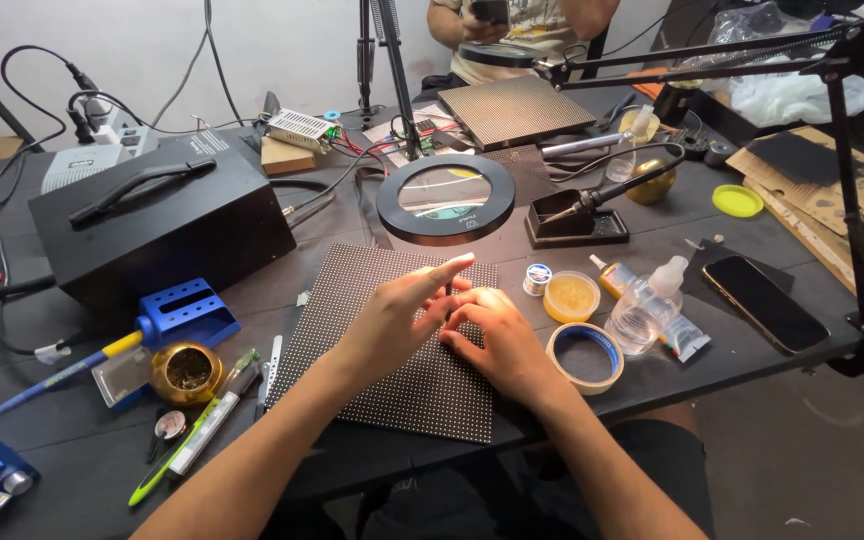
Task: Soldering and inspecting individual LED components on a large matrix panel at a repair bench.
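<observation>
Right at the middle of the dark worktop (372,455) lies a square black panel (392,345) covered in a fine grid of small dots, flat and turned a little askew, and both hands meet over its upper right part under a bright light. The left hand (392,320) rests on the panel with its forefinger stretched straight out and the other fingers curled under; its grip looks loosely closed, though whether it pinches anything I cannot tell. The right hand (497,340) lies just beside it, touching it, fingers bent down toward the panel, and a thin dark tip (448,292) shows between the two hands; which hand holds it is hidden. Just beyond the hands stands a round black magnifier lamp (446,198) on an arm. To the right of the panel sit a small spool (537,279), a shallow round tub of yellow paste (571,296), a clear squeeze bottle (649,305), a roll of tape (585,357) and a dark phone (765,302) lying flat. A soldering iron rests in its black stand (574,222) near the lamp. On the left are a large black box with a handle (157,225), a blue holder (188,312), a brass-coloured tip cleaner (185,372) and a green and white pen (200,428). Another person (512,30) sits at the far side, holding a phone.
</observation>
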